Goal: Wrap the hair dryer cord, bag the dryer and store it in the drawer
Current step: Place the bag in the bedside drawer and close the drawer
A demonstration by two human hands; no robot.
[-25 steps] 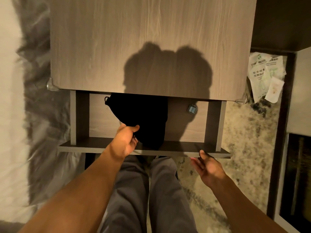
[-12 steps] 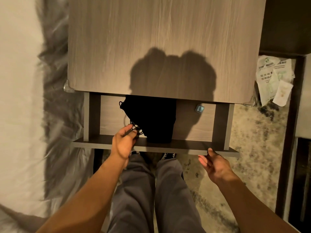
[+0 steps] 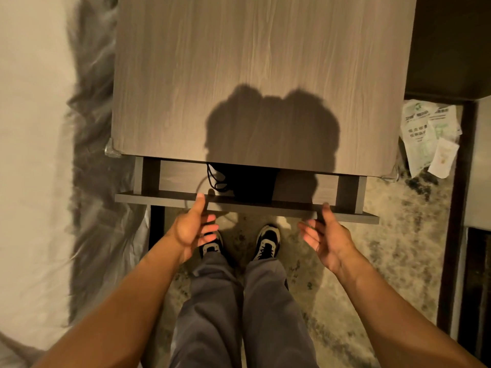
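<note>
A black bag with a drawstring lies inside the drawer, mostly hidden under the grey wooden tabletop. The drawer stands only partly out. My left hand has its thumb on the drawer's front panel, fingers spread below it. My right hand mirrors it further right, thumb against the front panel, palm open. Neither hand grips anything. The hair dryer itself is not visible; the bag hides it.
A white bed with a grey cover lies along the left. Printed paper packets lie on the patterned carpet at the right, beside dark furniture. My shoes stand right below the drawer front.
My left hand let go of the bag and came out to the drawer front. The right hand rose to the front too. The drawer has slid inward, covering more of the bag.
</note>
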